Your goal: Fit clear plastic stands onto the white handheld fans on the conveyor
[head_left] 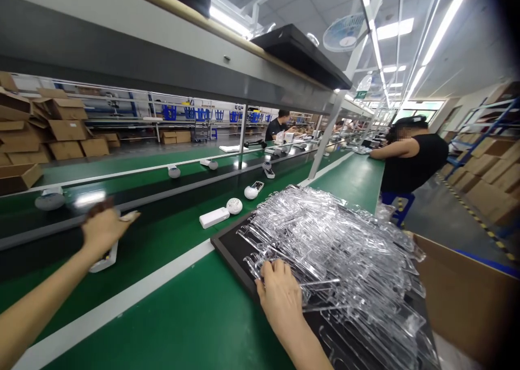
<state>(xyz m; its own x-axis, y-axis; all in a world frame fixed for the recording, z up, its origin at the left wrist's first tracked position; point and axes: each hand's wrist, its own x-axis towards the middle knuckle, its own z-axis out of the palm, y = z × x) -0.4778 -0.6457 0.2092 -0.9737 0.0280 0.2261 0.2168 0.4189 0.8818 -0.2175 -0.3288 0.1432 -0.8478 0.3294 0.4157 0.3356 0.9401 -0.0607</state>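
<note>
My left hand (103, 226) is over the near conveyor at the left, its fingers smeared by motion. Just below it lies a white device (108, 260), partly covered by the hand, and I cannot make out whether the two touch. My right hand (281, 294) has its fingers curled round a clear plastic piece at the near left edge of a heaped pile of clear plastic pieces (325, 234). The pile lies on a black tray (233, 251). On the green belt, a white device with a rounded head (215, 217) rests beyond the tray's corner.
More white devices (254, 189) lie along the belt, and others (51, 198) on the far line. A grey shelf beam (162, 72) crosses overhead on posts. An open cardboard box (463, 294) stands right of the tray. A person in black (422, 153) sits further along.
</note>
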